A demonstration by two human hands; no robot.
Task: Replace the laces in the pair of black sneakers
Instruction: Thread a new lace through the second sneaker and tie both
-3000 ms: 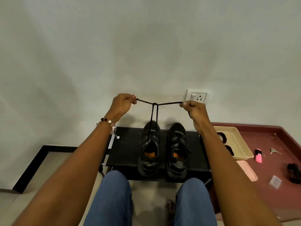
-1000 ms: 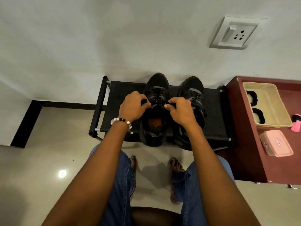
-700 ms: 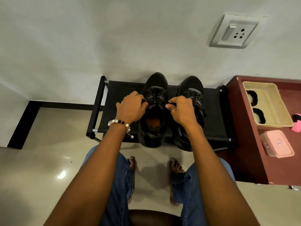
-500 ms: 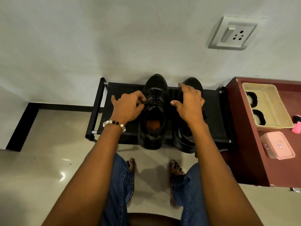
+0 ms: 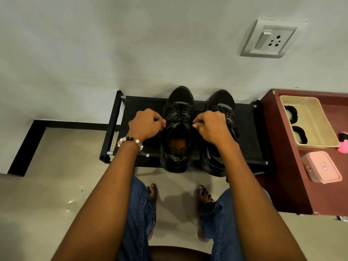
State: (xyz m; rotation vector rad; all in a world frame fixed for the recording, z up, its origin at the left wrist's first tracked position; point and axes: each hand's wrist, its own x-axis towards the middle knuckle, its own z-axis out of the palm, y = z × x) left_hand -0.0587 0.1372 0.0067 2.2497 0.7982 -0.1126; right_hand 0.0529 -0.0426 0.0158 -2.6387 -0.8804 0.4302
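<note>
Two black sneakers stand side by side on a low black rack (image 5: 143,106), toes toward the wall. The left sneaker (image 5: 178,140) has an orange insole and a black lace (image 5: 179,121) stretched across its upper eyelets. My left hand (image 5: 146,124), with a bead bracelet at the wrist, is closed on the lace end at the shoe's left side. My right hand (image 5: 211,126) pinches the other lace end at the shoe's right side. The right sneaker (image 5: 221,104) is partly hidden under my right hand and forearm.
A maroon cabinet (image 5: 282,166) stands right of the rack, carrying a beige tray (image 5: 318,125) with two black items, a pink box (image 5: 321,166) and a pink object (image 5: 343,143). A wall socket (image 5: 269,38) sits above. My bare feet and jeans are below.
Three seconds ago both hands held the lace high above the shoe. They have come down to it. Half a second ago my right hand was open over the right sneaker; now both pinch the lace ends.
</note>
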